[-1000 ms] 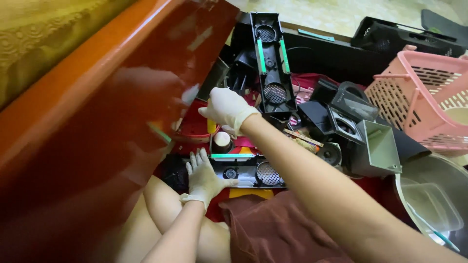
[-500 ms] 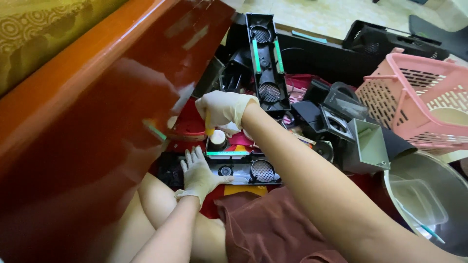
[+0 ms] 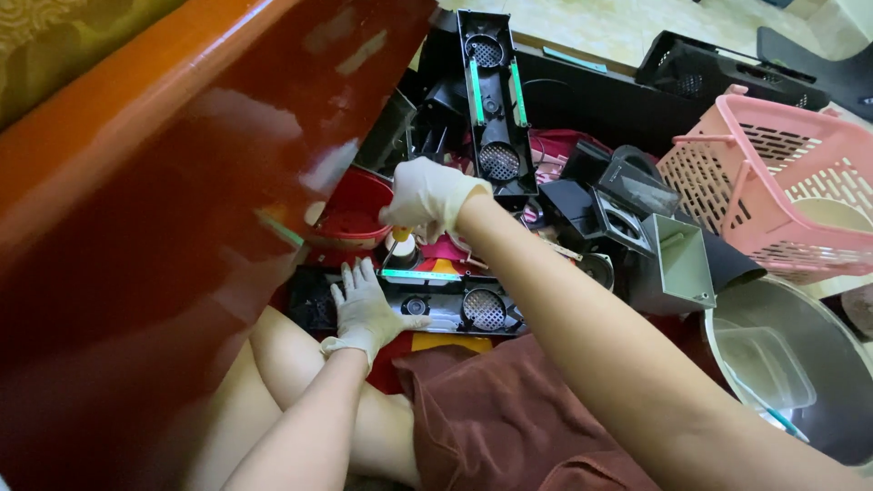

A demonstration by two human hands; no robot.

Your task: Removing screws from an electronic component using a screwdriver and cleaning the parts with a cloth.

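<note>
Cluttered floor: my left hand (image 3: pixel 364 305) lies flat, open, pinning the black speaker panel (image 3: pixel 436 305); above it, my right hand (image 3: pixel 427 195) grips a screwdriver (image 3: pixel 401 238). I judge: keep it vertical.

A pink plastic basket (image 3: pixel 782 173) is seen at the right beside a grey open box (image 3: pixel 677 268), above a metal basin (image 3: pixel 818 336), while a glossy reddish-brown wooden panel (image 3: pixel 182 227) is spread across the left.
</note>
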